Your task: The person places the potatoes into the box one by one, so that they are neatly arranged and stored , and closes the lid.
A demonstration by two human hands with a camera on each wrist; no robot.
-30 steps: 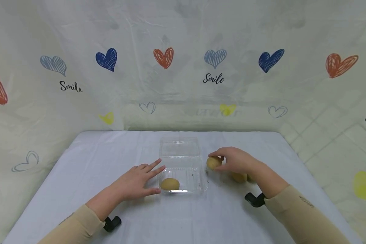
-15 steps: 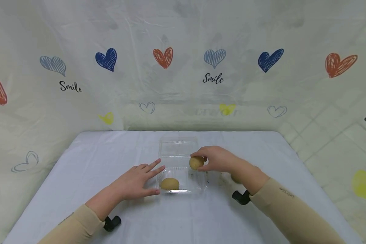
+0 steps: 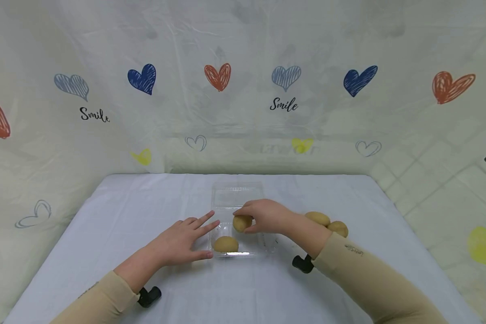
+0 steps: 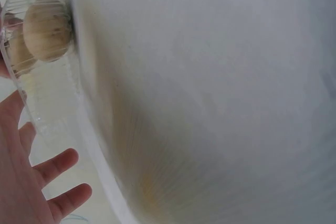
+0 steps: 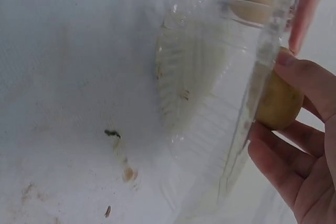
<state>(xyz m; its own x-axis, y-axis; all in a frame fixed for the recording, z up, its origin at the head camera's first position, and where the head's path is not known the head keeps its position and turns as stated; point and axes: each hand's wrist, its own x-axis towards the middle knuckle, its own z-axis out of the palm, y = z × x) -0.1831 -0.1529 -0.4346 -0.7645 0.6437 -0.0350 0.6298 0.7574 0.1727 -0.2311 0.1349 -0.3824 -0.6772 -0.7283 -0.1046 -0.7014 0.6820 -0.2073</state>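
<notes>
Midway across a white cloth-covered table point(image 3: 235, 288), a person's right hand point(image 3: 269, 217) grips a tan rounded potato point(image 3: 241, 224) between fingers and thumb above the far part of a clear plastic hinged container point(image 3: 247, 254); whether it dips below the rim cannot be told. A tan oval potato point(image 3: 226, 244) lies inside at seven o'clock, beside the near edge, the container's floor showing from it toward three. The left hand point(image 3: 180, 240) spreads straight fingers at the nine o'clock edge, a narrow gap from the right; contact with the rim is unclear. The clear lid point(image 3: 237, 196) lies folded back at twelve, short of the table's far edge. Two loose tan potatoes point(image 3: 317, 218) sit toward three o'clock, cloth separating them from the container.
</notes>
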